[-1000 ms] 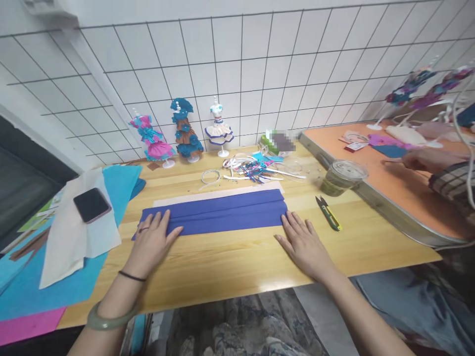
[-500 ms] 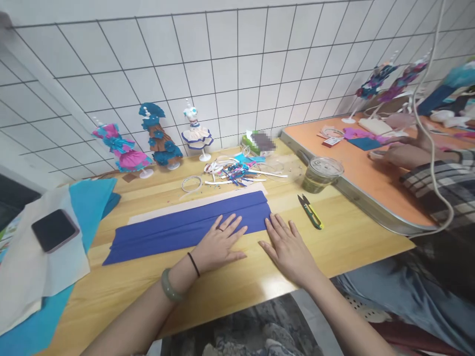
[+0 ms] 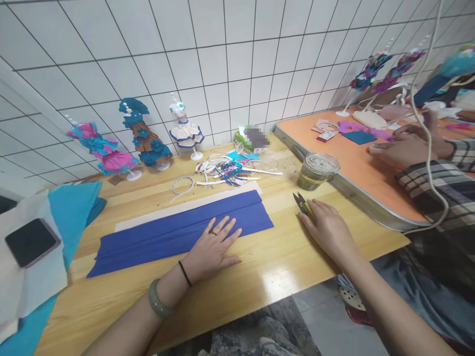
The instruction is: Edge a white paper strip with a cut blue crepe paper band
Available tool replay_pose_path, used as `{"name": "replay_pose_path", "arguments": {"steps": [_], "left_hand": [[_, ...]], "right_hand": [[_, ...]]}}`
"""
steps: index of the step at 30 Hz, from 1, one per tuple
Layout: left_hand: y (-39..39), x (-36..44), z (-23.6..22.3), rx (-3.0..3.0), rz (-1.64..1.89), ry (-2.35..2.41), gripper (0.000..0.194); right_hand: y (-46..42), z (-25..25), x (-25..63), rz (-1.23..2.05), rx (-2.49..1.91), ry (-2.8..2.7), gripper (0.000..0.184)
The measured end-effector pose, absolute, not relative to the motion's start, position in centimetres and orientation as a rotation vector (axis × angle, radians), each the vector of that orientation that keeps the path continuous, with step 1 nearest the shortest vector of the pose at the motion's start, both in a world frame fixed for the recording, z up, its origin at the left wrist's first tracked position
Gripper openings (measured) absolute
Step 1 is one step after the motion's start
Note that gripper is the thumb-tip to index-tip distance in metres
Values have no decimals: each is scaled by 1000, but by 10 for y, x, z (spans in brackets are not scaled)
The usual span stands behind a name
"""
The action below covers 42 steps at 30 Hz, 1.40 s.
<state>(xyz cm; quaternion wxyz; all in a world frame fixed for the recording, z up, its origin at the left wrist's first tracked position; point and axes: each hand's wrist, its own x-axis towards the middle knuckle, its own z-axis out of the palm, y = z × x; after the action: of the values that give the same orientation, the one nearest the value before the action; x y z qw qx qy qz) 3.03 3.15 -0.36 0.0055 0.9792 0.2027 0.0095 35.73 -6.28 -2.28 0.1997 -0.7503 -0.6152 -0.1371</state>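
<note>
A long strip of dark blue crepe paper (image 3: 148,240) lies flat on the wooden table, over a pale strip (image 3: 128,222) that shows along its far edge. My left hand (image 3: 215,242) rests flat on the right half of the blue strip, fingers spread. To the right, my right hand (image 3: 328,227) is closed around small thread snips (image 3: 301,203). Their dark blades point away from me, past my thumb and fingers, while most of the handle is hidden under the hand. The snips are still down at the table surface.
Behind the strip lie paper scraps (image 3: 230,170) and a tape ring (image 3: 183,185). A lidded plastic cup (image 3: 318,170) stands beyond my right hand. Several dressed miniature mannequins (image 3: 185,128) line the wall. A phone (image 3: 32,242) rests on papers at left. A co-worker's hands (image 3: 404,148) are over the orange table (image 3: 386,183).
My right hand has left the right end of the blue strip, moved right and closed on the thread snips. My left hand stays on the strip. The view has shifted slightly.
</note>
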Motion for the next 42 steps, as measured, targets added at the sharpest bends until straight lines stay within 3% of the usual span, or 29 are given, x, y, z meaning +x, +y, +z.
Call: {"name": "replay_pose_path", "arguments": {"steps": [6,13,20,26,42], "left_hand": [[32,31,-5,3037,18,641,69],[25,29,1,3022,75,656,71],[20,28,2,3058,153,696,71],[17,21,3,3024,181,757,74],[-10,-138,-1,2743,41,1653,72]], "right_hand": [[-62,-27,349,-461,-2117,-1745,35],[-68,-25,357,-359,-2180,-1730,40],[-68,-21,296,-170,-1542,-2147,48],[-68,-33,251,-77,-1502,-2422,54],[-68,-33,257,-72,-1512,-2417,57]]}}
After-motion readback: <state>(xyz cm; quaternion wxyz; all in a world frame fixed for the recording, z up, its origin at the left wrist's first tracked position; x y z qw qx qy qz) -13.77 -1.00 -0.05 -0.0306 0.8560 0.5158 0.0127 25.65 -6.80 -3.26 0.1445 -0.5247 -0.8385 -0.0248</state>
